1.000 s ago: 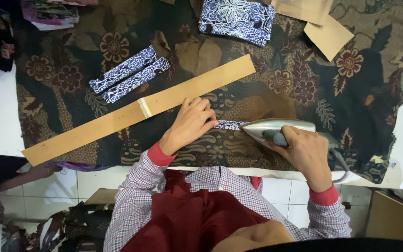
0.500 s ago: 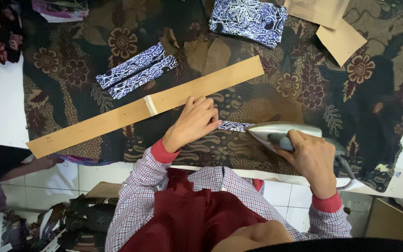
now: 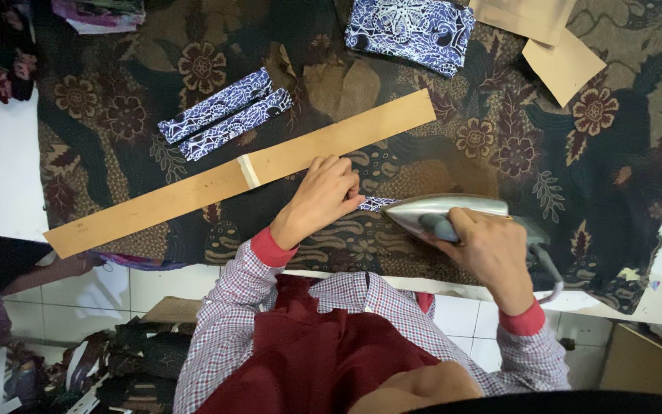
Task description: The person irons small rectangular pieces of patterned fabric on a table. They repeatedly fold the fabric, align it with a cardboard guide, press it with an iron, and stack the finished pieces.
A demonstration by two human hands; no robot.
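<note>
Seen from the head camera, a silver iron [image 3: 453, 208] is gripped by its grey handle in the right hand [image 3: 483, 249], fingers wrapped firmly around it, and its pointed nose is laid over a narrow blue-and-white fabric strip [image 3: 375, 203]. Just beside the iron's nose, the strip is pinned flat by the left hand [image 3: 322, 198], fingertips pressed down on the cloth; most of the strip is hidden under that hand and under the iron, so only a short piece is shown between them. The whole job is carried on a dark floral batik cloth [image 3: 614, 153] spread as a pressing surface. Just beyond the left hand, away from the iron, a long brown cardboard strip [image 3: 193, 192] is laid slantwise, with a pale band of tape across its middle. Farther past the cardboard, two finished blue-and-white folded strips [image 3: 224, 115] are set side by side, touching. Well beyond the iron, at the far edge, a folded pile of blue-and-white fabric [image 3: 409, 24] is seen, with brown paper pieces [image 3: 561, 65] beside it. From the iron's rear, a grey cord [image 3: 552, 274] is looped off the cloth's near edge.
</note>
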